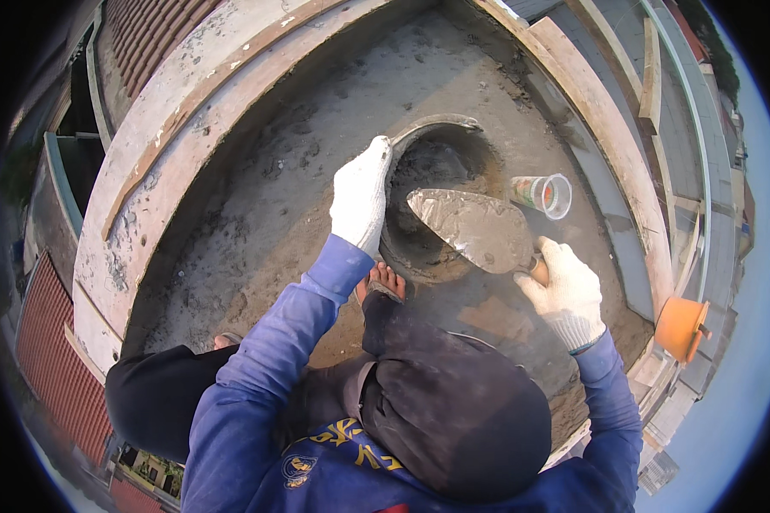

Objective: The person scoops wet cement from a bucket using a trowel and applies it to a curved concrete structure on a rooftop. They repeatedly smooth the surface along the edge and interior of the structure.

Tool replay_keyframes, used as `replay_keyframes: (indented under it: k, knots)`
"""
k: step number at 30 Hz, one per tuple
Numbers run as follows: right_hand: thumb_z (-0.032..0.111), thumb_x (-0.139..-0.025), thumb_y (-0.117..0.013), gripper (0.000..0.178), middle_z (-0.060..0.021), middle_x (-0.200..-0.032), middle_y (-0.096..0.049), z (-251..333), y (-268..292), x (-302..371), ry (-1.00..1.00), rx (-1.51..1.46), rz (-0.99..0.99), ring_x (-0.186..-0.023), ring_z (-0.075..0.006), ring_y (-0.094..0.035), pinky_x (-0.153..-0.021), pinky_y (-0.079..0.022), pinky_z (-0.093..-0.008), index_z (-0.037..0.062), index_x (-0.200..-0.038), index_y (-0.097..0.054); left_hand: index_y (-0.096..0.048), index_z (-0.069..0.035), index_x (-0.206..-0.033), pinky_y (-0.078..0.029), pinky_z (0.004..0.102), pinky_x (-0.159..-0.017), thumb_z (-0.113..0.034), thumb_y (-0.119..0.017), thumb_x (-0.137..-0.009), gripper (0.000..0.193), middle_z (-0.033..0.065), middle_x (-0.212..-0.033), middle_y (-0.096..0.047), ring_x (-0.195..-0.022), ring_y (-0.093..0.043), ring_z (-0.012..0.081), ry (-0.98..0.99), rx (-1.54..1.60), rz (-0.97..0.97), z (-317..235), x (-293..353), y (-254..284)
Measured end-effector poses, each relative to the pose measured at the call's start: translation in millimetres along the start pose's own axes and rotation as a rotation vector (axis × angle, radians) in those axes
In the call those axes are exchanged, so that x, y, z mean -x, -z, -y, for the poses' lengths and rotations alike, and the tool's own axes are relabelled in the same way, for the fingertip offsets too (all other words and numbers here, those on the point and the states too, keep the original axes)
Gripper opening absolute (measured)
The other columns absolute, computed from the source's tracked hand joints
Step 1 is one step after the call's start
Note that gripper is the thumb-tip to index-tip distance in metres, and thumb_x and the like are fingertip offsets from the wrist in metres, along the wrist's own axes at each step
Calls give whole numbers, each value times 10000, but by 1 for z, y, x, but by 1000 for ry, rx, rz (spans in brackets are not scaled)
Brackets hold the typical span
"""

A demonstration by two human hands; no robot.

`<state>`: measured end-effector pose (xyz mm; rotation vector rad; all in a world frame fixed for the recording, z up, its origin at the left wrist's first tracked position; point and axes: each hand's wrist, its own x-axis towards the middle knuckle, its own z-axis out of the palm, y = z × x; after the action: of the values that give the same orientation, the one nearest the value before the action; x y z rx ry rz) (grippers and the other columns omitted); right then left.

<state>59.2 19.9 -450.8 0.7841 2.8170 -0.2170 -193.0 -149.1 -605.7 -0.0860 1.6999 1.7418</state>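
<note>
My left hand (359, 197), in a white knitted glove, is closed on the left rim of a round mortar bucket (425, 125). Wet grey mortar coats the bucket's inside, and its mouth faces up toward me. In my right hand (563, 286), also gloved, is the wooden handle of a pointed trowel (479, 231). The trowel's blade lies across the right part of the bucket's mouth, smeared with grey mortar, its tip toward the left. Just right of the blade, a clear plastic cup (541, 195) with a coloured print lies on its side.
A rough cement floor (274, 171) surrounds the bucket, bounded by a curved low wall (180, 162). My foot (383, 282) is close to the bucket's near side. An orange container (681, 329) hangs at the right edge, near wooden beams (650, 77). Tiled roofs (60, 359) lie beyond the wall.
</note>
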Motion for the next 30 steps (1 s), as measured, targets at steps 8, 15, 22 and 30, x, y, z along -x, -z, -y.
replay_keyframes:
  k: [8, 15, 22, 30]
  knots:
    - [424, -954, -817, 308, -102, -745, -686, -56, -21, -9, 0, 327, -141, -711, -317, -739, -643, -567, -466, 148, -943, -683, -769, 17, -1307, -550, 359, -944, -322, -634, -1146, 399, 148, -1119, -821, -1004, -709, 189, -30, -54, 31, -9, 18, -15]
    - [450, -982, -765, 354, -142, -813, -744, 5, -66, -21, 21, 11, 220, -744, -377, -752, -693, -589, -489, 105, -958, -687, -763, 11, -1314, -536, 388, -1020, -259, -593, -1153, 358, 176, -1213, -808, -1080, -713, 234, -188, 13, 9, 6, 31, -31]
    - [434, -974, -769, 369, -169, -807, -722, 21, -74, 2, -112, -288, 208, -768, -394, -737, -715, -575, -470, 75, -1033, -714, -760, 2, -1318, -533, 400, -1040, -224, -555, -1166, 341, 182, -1237, -807, -1105, -717, 250, -322, -94, 1, 20, 35, -30]
    - [394, -961, -806, 368, -142, -763, -693, 14, -85, 16, -268, -514, 241, -683, -299, -686, -696, -552, -416, 59, -1092, -731, -767, 22, -1296, -527, 364, -970, -389, -571, -1175, 471, 129, -1150, -809, -1029, -677, 197, 122, -34, -142, -10, 30, -21]
